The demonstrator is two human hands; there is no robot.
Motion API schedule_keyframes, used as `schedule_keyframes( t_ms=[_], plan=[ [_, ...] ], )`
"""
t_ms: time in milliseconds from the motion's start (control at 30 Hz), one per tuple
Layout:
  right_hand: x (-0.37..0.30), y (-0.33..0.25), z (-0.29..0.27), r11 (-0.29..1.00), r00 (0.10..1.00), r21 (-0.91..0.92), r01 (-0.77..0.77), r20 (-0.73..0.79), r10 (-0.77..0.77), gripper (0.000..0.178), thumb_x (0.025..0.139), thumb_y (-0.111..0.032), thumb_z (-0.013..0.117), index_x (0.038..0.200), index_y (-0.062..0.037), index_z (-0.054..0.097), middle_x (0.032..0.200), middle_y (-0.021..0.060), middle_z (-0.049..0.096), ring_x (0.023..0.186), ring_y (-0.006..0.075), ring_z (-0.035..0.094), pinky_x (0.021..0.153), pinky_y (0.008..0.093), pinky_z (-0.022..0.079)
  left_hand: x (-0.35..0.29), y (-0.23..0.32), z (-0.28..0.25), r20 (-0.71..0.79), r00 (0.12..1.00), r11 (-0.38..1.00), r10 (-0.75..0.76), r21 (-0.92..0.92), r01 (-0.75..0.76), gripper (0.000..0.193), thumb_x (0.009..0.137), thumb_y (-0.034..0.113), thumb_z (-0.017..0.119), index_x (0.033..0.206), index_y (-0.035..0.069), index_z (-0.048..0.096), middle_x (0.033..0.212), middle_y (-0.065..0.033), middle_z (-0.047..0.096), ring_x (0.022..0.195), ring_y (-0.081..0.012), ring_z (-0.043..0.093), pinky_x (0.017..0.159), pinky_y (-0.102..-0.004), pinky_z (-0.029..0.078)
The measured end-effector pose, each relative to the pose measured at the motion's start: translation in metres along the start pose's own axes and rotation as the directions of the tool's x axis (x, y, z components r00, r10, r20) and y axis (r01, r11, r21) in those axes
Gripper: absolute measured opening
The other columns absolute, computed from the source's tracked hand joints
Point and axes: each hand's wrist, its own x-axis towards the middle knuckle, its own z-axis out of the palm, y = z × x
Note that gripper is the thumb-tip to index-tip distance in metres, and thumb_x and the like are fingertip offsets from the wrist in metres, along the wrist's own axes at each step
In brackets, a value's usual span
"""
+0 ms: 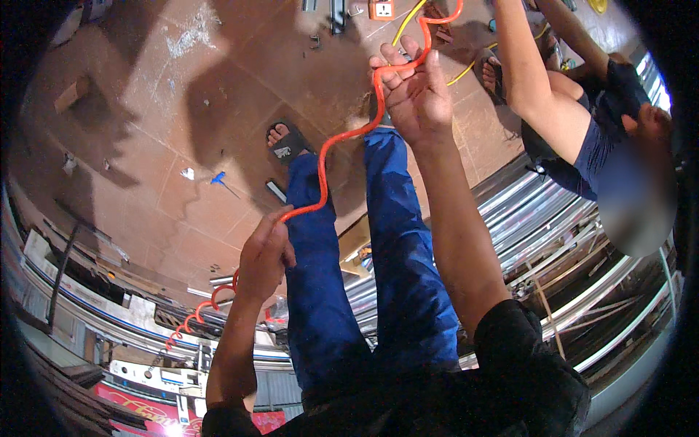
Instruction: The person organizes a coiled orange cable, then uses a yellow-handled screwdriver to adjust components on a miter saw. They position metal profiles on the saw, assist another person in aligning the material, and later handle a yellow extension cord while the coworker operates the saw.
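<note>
An orange-red coiled hose (322,171) stretches in loose waves across the front of my legs. My left hand (263,255) is closed around it near the left knee, and the hose's coils trail off behind that hand to the lower left. Farther out, my right hand (416,102) is turned palm up. Its fingers curl under the hose, which crosses them, while the thumb stands apart. Beyond the right hand, the hose continues up past the top edge, where its end is out of sight.
A blue-handled T-shaped tool (220,179) lies on the tiled floor (145,138). Near the top are an orange socket box (381,9) and a yellow cable (408,22). Another person's arm (535,95) reaches in at right. Long metal profiles (510,226) are stacked behind my legs.
</note>
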Motion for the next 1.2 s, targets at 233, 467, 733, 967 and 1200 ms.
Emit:
schedule_keyframes(
  t_ms=[233, 467, 733, 967, 1200],
  plan=[
    [-0.022, 0.001, 0.029, 0.993, 0.982, -0.113, 0.045, -0.18, -0.065, 0.047, 0.106, -0.045, 0.049, 0.138, -0.0104, 0.052, 0.129, 0.0188, 0.064, 0.114, 0.0377, 0.066, 0.097, 0.0496, 0.056, -0.015, 0.006, -0.03, 0.339, 0.921, 0.978, -0.191, -0.018, 0.209, 0.069, 0.105, 0.062, 0.038, 0.138, 0.005, 0.055, 0.065, -0.004, 0.06, 0.041, -0.0062, 0.044, 0.038, -0.023, 0.033],
    [-0.087, 0.085, 0.052, 0.997, 0.997, 0.025, -0.075, -0.012, 0.076, 0.065, 0.104, -0.063, 0.038, 0.142, -0.0109, 0.046, 0.139, 0.0243, 0.057, 0.121, 0.0366, 0.062, 0.102, 0.0482, 0.05, 0.006, 0.002, -0.032, 0.136, 0.985, 0.912, -0.108, -0.38, 0.152, 0.067, 0.102, 0.066, 0.043, 0.111, 0.005, 0.07, 0.067, -0.003, 0.063, 0.045, -0.0077, 0.05, 0.039, -0.023, 0.034],
    [-0.231, 0.272, 0.14, 0.841, 0.898, 0.355, -0.409, -0.004, 0.439, 0.08, 0.098, -0.071, 0.04, 0.151, -0.0114, 0.042, 0.15, 0.0078, 0.051, 0.14, 0.028, 0.047, 0.114, 0.0488, 0.039, 0.008, -0.013, -0.063, -0.078, 0.959, 0.956, 0.271, 0.135, -0.259, 0.054, 0.098, 0.051, 0.057, 0.104, -0.001, 0.071, 0.077, -0.0103, 0.069, 0.068, -0.0204, 0.065, 0.065, -0.0355, 0.051],
    [-0.266, 0.301, 0.123, 0.772, 0.819, 0.274, -0.573, 0.218, 0.531, 0.056, 0.103, -0.052, 0.046, 0.144, -0.0138, 0.048, 0.138, 0.0084, 0.059, 0.128, 0.0287, 0.056, 0.11, 0.0462, 0.044, -0.052, -0.066, -0.059, -0.236, 0.87, 0.774, 0.434, 0.592, -0.225, 0.101, 0.082, 0.075, 0.064, 0.138, -0.008, 0.051, 0.101, -0.0272, 0.072, 0.1, -0.04, 0.07, 0.088, -0.0468, 0.053],
    [-0.342, 0.286, 0.127, 0.718, 0.725, -0.101, -0.688, -0.097, 0.681, 0.049, 0.11, -0.049, 0.035, 0.147, -0.0176, 0.043, 0.138, 0.0067, 0.057, 0.126, 0.0242, 0.057, 0.108, 0.0436, 0.046, -0.138, -0.119, -0.068, -0.089, 0.971, 0.7, 0.223, 0.708, -0.096, 0.107, 0.077, 0.059, 0.075, 0.152, -0.005, 0.034, 0.106, -0.0281, 0.071, 0.098, -0.0419, 0.071, 0.088, -0.0524, 0.054]
  ],
)
